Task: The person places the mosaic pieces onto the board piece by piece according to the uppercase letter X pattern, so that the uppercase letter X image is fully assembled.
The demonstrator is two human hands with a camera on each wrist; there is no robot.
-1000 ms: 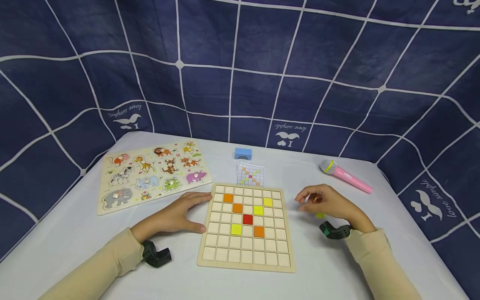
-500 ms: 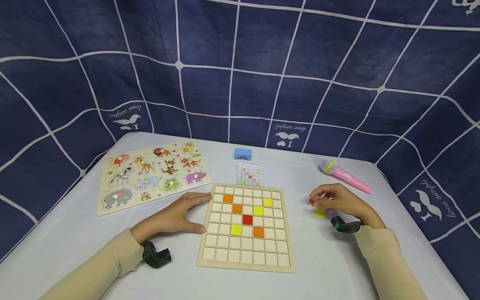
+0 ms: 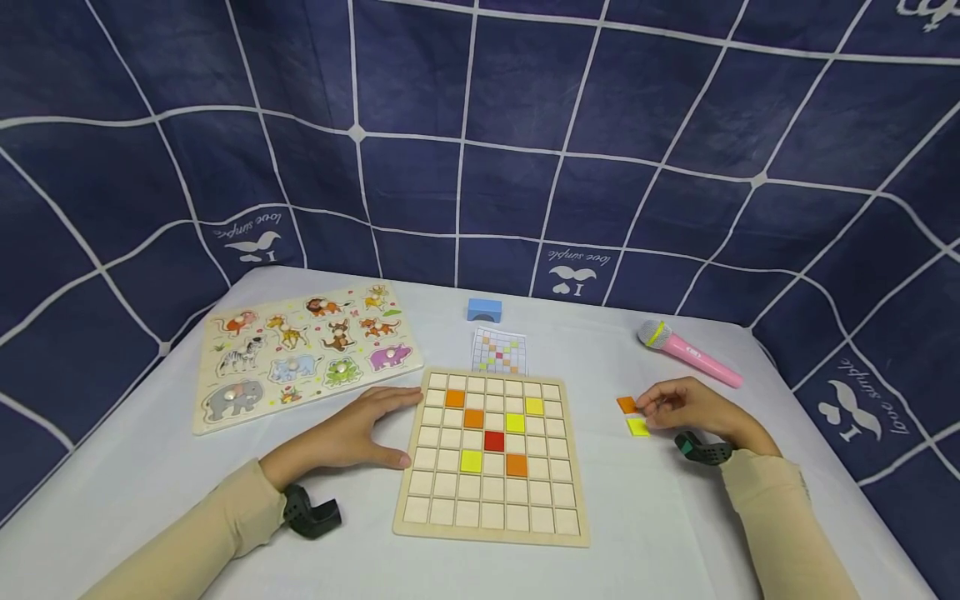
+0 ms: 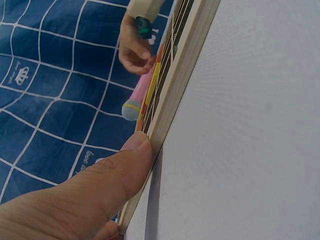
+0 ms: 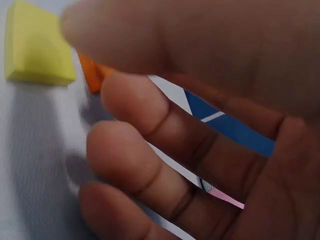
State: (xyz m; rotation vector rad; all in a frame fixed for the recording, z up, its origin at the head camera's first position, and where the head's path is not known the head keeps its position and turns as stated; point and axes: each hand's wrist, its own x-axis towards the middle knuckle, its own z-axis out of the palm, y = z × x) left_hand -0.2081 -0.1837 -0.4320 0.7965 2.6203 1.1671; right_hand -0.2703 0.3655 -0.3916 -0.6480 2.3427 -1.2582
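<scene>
In the head view my left hand (image 3: 352, 429) rests against the left edge of a wooden grid board (image 3: 491, 521), thumb and fingertips touching its rim. The left wrist view shows the thumb (image 4: 115, 172) straight along that edge. Set in the board are a red tile (image 3: 493, 441), several orange tiles (image 3: 473, 418) and several yellow tiles (image 3: 515, 422). My right hand (image 3: 693, 410) is beside a loose orange tile (image 3: 627, 405) and a loose yellow tile (image 3: 637, 427), its fingers loosely bent. Nothing shows between thumb and fingers in the right wrist view; part of the orange tile (image 5: 92, 72) is hidden.
A pattern card (image 3: 499, 350) lies behind the board, near a blue block (image 3: 484, 311). An animal knob puzzle (image 3: 307, 396) is at the left. A pink toy microphone (image 3: 693, 357) lies at the right. Blue checked cloth (image 3: 420, 183) hangs behind the white table (image 3: 337, 567).
My right hand has moved right, away from the board, and drawn back from the loose orange and yellow tiles, which now show more fully. The left hand has stayed at the board's edge.
</scene>
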